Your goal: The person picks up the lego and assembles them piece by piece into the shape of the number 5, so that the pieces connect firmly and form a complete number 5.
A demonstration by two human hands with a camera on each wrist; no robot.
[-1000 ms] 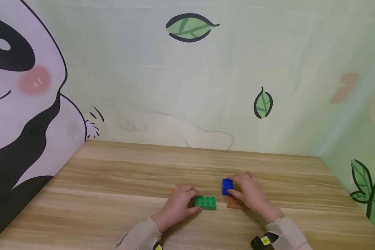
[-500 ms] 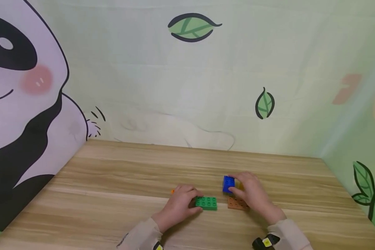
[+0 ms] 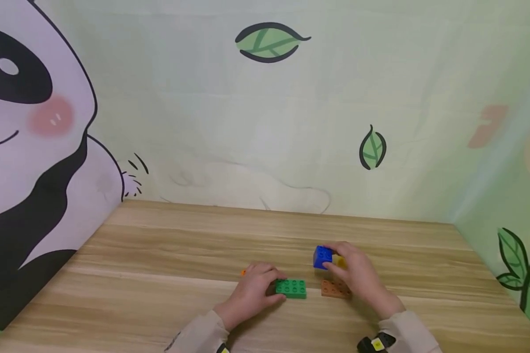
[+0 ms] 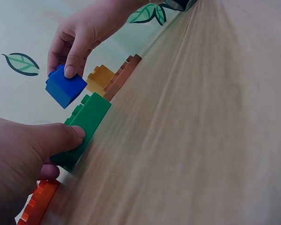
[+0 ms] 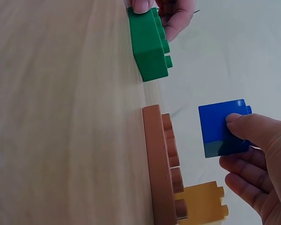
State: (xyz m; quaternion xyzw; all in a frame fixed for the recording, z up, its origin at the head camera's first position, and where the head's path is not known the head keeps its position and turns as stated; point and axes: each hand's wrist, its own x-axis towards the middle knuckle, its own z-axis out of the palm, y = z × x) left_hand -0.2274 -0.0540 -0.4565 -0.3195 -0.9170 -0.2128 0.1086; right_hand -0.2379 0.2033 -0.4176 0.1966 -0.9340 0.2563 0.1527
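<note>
My right hand [image 3: 357, 272] pinches a small blue toy building brick [image 3: 322, 258] between thumb and fingers, raised above the table. In the right wrist view, the blue brick [image 5: 222, 126] hangs apart from the flat brown brick [image 5: 158, 164]. My left hand [image 3: 252, 293] grips the left end of a longer green brick [image 3: 291, 289], studs up, with the thumb on its near side. The brown brick [image 3: 334, 289] lies right of the green one, partly under my right hand in the head view. A yellow brick [image 4: 101, 79] stands behind the brown one.
An orange brick [image 4: 40, 201] lies beside my left hand, mostly hidden by it in the head view. The wooden table [image 3: 168, 235] runs back to a printed cloth wall [image 3: 194, 113] with a panda and leaves.
My right hand has lifted the blue brick slightly up and away from the brown brick, and the yellow brick has come into sight. My left hand stays on the green brick.
</note>
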